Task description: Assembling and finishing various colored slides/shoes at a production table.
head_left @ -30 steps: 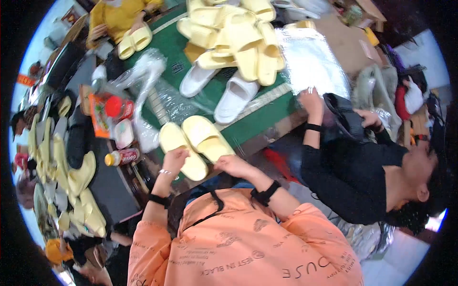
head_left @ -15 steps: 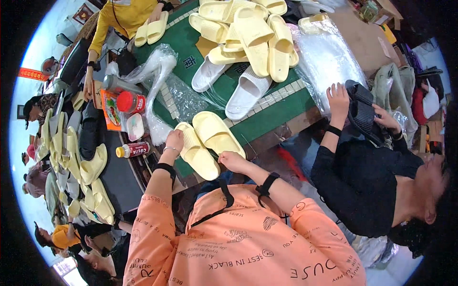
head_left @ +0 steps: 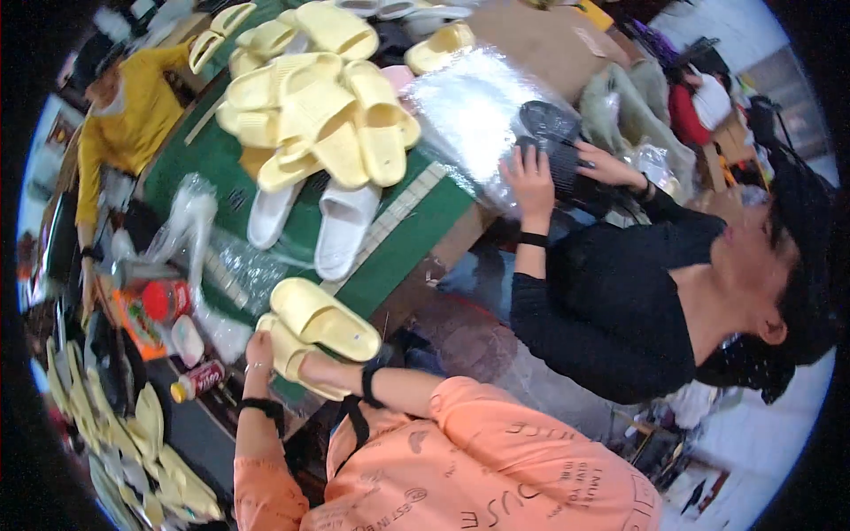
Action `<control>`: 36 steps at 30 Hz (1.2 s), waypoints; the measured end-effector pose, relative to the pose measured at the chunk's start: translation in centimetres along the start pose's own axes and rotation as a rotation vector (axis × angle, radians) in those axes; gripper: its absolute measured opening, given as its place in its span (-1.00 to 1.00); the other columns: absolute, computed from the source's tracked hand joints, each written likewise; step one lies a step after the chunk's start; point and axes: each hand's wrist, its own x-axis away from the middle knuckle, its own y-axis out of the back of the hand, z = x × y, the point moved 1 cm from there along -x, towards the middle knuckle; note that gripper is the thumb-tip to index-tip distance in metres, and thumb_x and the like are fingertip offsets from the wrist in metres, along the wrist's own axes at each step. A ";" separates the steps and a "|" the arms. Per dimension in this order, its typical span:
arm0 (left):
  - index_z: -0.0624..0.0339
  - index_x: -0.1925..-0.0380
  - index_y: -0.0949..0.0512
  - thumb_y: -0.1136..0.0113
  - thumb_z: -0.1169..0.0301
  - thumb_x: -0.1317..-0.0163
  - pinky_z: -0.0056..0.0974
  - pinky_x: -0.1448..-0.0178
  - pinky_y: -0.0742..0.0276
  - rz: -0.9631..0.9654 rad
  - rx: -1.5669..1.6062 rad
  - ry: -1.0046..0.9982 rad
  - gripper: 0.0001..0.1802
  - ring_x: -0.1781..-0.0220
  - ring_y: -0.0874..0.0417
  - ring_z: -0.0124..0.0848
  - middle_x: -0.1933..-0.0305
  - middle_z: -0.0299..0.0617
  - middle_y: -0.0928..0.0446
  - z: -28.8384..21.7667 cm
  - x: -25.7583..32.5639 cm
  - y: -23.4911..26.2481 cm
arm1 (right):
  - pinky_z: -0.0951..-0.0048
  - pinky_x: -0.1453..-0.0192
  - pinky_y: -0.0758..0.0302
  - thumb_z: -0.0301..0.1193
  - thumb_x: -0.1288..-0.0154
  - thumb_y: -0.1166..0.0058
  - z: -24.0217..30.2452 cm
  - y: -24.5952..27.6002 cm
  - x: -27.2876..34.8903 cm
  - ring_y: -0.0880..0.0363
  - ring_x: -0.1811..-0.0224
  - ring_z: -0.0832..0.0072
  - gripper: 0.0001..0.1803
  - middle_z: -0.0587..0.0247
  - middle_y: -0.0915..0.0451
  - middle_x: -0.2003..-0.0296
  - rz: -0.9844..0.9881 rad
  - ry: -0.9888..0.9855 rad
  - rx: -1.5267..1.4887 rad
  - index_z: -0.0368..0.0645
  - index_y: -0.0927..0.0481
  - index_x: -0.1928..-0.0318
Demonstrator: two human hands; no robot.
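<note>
A pair of pale yellow slippers lies at the table's near edge, one slipper [head_left: 336, 326] resting against the other slipper [head_left: 277, 334]. My left hand [head_left: 258, 350] is closed on the side of the nearer-left slipper, by its strap. My right hand [head_left: 320, 370] reaches over that same slipper's footbed and touches it. Its fingers are blurred and partly hidden, so their grip is unclear. Beyond the pair, two white slippers [head_left: 345, 232] lie on the green table top [head_left: 412, 243], below a heap of yellow slippers [head_left: 323, 115].
At right, a co-worker in black [head_left: 611, 301] handles black slippers [head_left: 558, 150] over clear plastic bags [head_left: 469, 106]. Another person in yellow [head_left: 137, 111] stands at far left. A bottle [head_left: 198, 380], a red-lidded jar [head_left: 166, 301] and crumpled plastic [head_left: 190, 221] lie left. More slippers [head_left: 168, 460] are piled lower left.
The view has swung, shifting the scene leftward. My right hand has moved from the slipper's heel onto its footbed. My left hand stays on the same slipper.
</note>
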 end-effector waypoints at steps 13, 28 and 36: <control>0.30 0.32 -0.49 -0.03 0.53 -0.02 -0.42 0.33 -0.41 -0.129 0.731 0.447 -0.81 0.42 -0.47 -0.46 0.42 -0.25 -0.49 2.8 -0.3 0.0 | 0.33 0.26 -0.39 -0.39 0.04 0.12 4.6 7.5 2.3 -0.51 0.37 0.25 -0.82 0.06 -0.53 0.50 0.199 -0.216 -0.311 -0.16 -0.55 0.54; 0.23 0.40 -0.50 0.11 0.54 -0.03 -0.22 0.13 -0.37 -0.287 0.113 -0.151 -0.81 0.29 -0.48 -0.16 0.36 -0.07 -0.49 -2.6 -2.1 1.2 | 0.17 0.35 -0.42 -0.27 -0.02 0.13 2.3 23.5 9.2 -0.51 0.41 0.17 -0.81 0.12 -0.53 0.50 -0.066 -0.199 0.189 0.01 -0.56 0.45; 0.22 0.35 -0.53 0.11 0.51 -0.04 -0.17 0.13 -0.36 -0.080 0.029 -0.196 -0.78 0.24 -0.45 -0.09 0.32 0.05 -0.45 -7.1 -1.1 1.5 | 0.47 0.07 -0.39 -0.51 -0.18 0.26 5.3 22.6 8.7 -0.51 0.18 0.32 -0.75 0.04 -0.51 0.25 0.240 -0.122 -1.399 -0.39 -0.37 0.17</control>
